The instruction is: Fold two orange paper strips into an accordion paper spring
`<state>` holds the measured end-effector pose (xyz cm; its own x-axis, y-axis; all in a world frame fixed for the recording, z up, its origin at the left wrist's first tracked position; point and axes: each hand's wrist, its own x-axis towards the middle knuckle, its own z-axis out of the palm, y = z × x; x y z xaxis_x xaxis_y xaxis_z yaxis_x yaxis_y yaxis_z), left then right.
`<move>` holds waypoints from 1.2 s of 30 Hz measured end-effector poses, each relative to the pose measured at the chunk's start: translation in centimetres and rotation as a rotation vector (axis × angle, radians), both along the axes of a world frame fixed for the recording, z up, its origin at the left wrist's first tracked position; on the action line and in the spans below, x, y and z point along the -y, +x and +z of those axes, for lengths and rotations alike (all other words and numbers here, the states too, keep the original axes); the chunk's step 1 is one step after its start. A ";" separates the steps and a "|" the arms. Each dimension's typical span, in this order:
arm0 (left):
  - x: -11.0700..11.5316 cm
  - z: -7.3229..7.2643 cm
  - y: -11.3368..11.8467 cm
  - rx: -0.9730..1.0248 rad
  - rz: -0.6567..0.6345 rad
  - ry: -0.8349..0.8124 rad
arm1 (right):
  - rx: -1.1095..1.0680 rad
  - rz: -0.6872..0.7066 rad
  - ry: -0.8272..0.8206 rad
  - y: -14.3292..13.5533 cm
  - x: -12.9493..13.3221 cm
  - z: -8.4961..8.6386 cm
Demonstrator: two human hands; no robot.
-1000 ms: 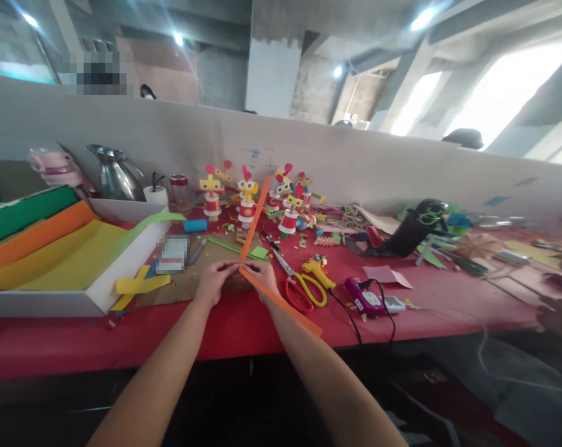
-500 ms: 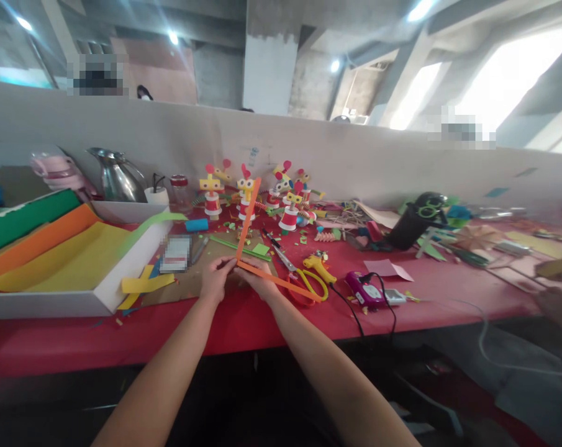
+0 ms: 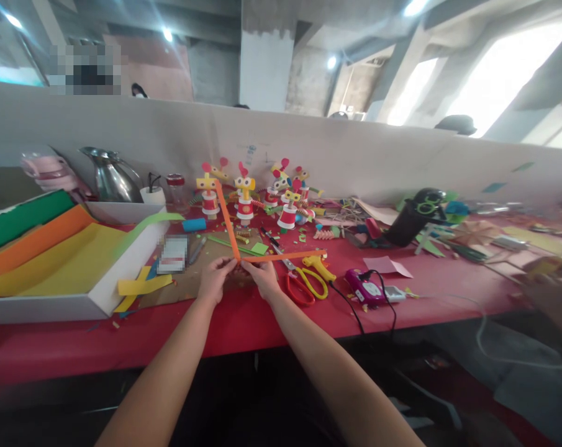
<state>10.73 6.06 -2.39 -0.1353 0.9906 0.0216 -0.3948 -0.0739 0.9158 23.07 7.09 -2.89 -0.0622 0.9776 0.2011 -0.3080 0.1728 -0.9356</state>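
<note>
Two narrow orange paper strips (image 3: 228,218) meet at a corner between my fingertips, one reaching away from me and the other to the right. My left hand (image 3: 214,279) pinches the left side of that corner. From the other side my right hand (image 3: 262,277) grips it, thumb and fingers together. Scissors (image 3: 303,285) with red and yellow handles lie just right of my right hand. A yellow glue gun (image 3: 320,267) rests beyond them. Under my hands is a brown cardboard sheet (image 3: 162,298) with a green paper square (image 3: 259,248).
Several paper-cup figures (image 3: 246,202) stand behind my hands. A white box (image 3: 106,290) of coloured sheets fills the left. A purple power strip (image 3: 365,287) with cords sits at right, near a black holder (image 3: 404,223). Another person's hand (image 3: 548,298) is at the far right.
The far-pointing strip has swung left. The right-hand strip has swung upward, from slanting toward the table's front to nearly level. My hands still pinch the corner.
</note>
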 end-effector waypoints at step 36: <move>0.3 0.5 0.3 0.033 -0.050 -0.003 | 0.075 0.044 -0.027 0.3 -0.2 0.0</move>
